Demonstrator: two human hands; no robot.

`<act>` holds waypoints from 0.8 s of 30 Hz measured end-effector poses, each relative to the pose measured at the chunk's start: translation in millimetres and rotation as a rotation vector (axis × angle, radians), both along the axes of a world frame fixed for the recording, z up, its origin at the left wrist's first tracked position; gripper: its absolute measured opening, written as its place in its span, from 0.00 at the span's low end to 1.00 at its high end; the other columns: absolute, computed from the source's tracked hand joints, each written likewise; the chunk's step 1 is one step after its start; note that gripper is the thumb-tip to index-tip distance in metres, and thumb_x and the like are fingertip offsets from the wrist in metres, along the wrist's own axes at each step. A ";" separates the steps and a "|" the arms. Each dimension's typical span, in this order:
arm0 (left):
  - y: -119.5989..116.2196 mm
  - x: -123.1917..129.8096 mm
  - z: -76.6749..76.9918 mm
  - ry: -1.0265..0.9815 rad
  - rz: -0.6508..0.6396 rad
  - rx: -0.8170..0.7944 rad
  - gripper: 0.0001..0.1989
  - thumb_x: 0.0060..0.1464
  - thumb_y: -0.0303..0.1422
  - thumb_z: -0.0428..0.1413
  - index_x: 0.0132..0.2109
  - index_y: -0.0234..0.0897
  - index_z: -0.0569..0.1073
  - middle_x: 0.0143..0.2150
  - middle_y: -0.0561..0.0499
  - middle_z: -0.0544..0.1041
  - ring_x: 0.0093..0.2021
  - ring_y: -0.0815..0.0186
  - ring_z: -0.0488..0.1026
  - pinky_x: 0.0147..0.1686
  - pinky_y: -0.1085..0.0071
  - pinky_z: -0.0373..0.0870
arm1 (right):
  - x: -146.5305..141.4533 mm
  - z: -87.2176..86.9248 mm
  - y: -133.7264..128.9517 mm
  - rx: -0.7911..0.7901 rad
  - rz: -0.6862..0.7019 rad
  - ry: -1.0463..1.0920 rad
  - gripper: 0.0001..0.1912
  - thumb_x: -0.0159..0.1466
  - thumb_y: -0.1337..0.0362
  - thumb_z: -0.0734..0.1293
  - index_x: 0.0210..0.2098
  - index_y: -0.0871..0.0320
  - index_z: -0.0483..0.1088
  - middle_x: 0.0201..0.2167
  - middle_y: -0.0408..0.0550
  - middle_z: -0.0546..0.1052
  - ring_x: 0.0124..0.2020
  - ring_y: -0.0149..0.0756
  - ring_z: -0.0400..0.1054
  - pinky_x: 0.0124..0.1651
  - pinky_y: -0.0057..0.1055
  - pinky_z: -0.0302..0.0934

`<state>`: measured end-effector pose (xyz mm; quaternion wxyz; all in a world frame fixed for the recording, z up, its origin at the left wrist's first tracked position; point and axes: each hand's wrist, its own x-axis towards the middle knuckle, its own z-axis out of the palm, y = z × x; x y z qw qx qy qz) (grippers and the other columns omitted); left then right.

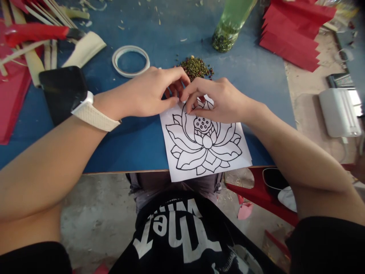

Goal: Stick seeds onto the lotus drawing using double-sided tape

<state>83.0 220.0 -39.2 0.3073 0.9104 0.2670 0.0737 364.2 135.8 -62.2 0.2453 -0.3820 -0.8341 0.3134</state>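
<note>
A white sheet with a black-outlined lotus drawing [207,152] lies at the table's front edge and juts a little over it. At its upper left corner my left hand [159,89] has its fingers bent towards the thumb; whatever they pinch is too small to make out. My right hand [215,97] lies over the top of the drawing, fingers curled and fingertips almost against the left ones, their hold likewise unclear. Just beyond both hands is a small heap of green and reddish beans [196,67]. A roll of white tape [130,61] lies flat beyond my left wrist.
On the blue table [159,34] stand a green bottle with beans inside [228,34] and folded red paper [293,34]. At the left are a black phone [62,89], a red-handled tool [37,33] and pale strips. A white device [339,112] sits far right.
</note>
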 end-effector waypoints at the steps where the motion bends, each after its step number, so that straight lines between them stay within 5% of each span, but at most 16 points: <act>1: 0.2 0.0 0.1 0.002 -0.013 0.015 0.30 0.72 0.45 0.57 0.74 0.44 0.82 0.64 0.43 0.92 0.59 0.49 0.87 0.68 0.49 0.85 | 0.2 -1.4 0.5 0.018 0.014 0.010 0.20 0.76 0.68 0.78 0.63 0.40 0.82 0.47 0.40 0.95 0.53 0.50 0.91 0.69 0.49 0.84; 8: 1.0 0.2 1.4 0.007 -0.055 0.061 0.26 0.75 0.40 0.55 0.73 0.43 0.82 0.65 0.40 0.93 0.57 0.49 0.88 0.64 0.48 0.86 | 2.3 -8.1 2.5 0.176 0.102 -0.027 0.19 0.84 0.66 0.72 0.70 0.42 0.81 0.50 0.43 0.95 0.63 0.51 0.89 0.75 0.52 0.80; 13: 0.3 0.2 2.2 0.022 -0.033 0.029 0.23 0.72 0.42 0.57 0.69 0.46 0.81 0.62 0.41 0.92 0.56 0.46 0.87 0.63 0.46 0.83 | 2.6 2.5 2.6 0.155 0.115 -0.053 0.19 0.86 0.67 0.69 0.71 0.46 0.78 0.54 0.48 0.93 0.62 0.47 0.89 0.75 0.46 0.79; 19: -0.2 1.5 2.3 0.042 -0.050 0.058 0.17 0.71 0.43 0.57 0.60 0.48 0.82 0.59 0.42 0.92 0.54 0.48 0.85 0.60 0.47 0.82 | 8.2 3.4 6.0 0.147 0.094 -0.011 0.21 0.82 0.69 0.73 0.69 0.43 0.81 0.51 0.45 0.93 0.53 0.46 0.90 0.67 0.44 0.84; 24: -0.7 2.4 2.0 0.058 -0.043 0.056 0.18 0.74 0.44 0.60 0.64 0.49 0.86 0.59 0.49 0.93 0.61 0.47 0.89 0.67 0.48 0.85 | 13.4 -6.7 11.0 0.329 0.190 -0.055 0.11 0.86 0.66 0.73 0.59 0.49 0.89 0.58 0.53 0.89 0.57 0.46 0.87 0.63 0.44 0.82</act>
